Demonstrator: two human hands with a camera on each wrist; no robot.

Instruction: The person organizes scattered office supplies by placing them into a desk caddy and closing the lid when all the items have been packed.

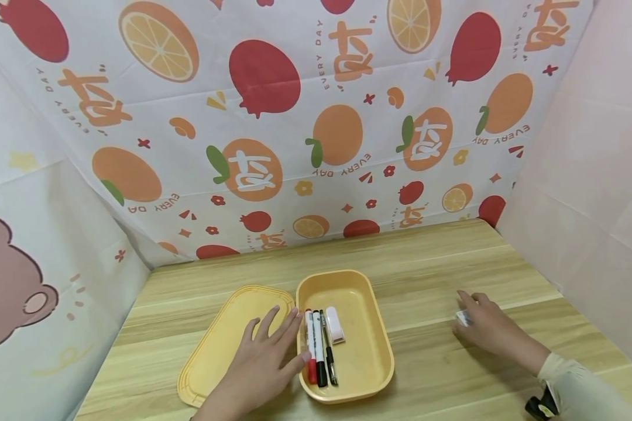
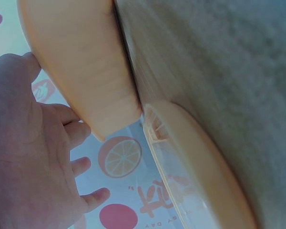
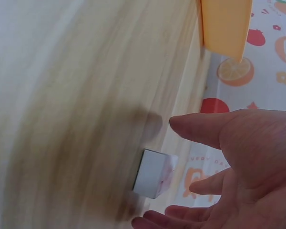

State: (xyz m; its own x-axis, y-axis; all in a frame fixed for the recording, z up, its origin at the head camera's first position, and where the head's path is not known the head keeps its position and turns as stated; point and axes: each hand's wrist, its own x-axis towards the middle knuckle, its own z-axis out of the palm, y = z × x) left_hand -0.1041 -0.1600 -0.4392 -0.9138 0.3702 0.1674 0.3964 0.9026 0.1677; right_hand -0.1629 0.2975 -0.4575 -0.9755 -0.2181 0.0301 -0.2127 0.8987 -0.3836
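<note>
My left hand is at the left rim of a yellow open box, fingers spread and thumb over the edge. In the left wrist view its fingertips are right at the rim. Inside the box lie a red marker, a black marker, a pen and a white and pink stapler-like piece. My right hand reaches over a small white block with a printed side, which lies on the table. In the right wrist view the thumb stands apart from the block, the fingers on its other side.
A yellow lid lies left of the box, partly under my left hand. The wooden table ends at a fruit-printed cloth behind, with pale cloth walls on both sides. A dark strap is on the right sleeve.
</note>
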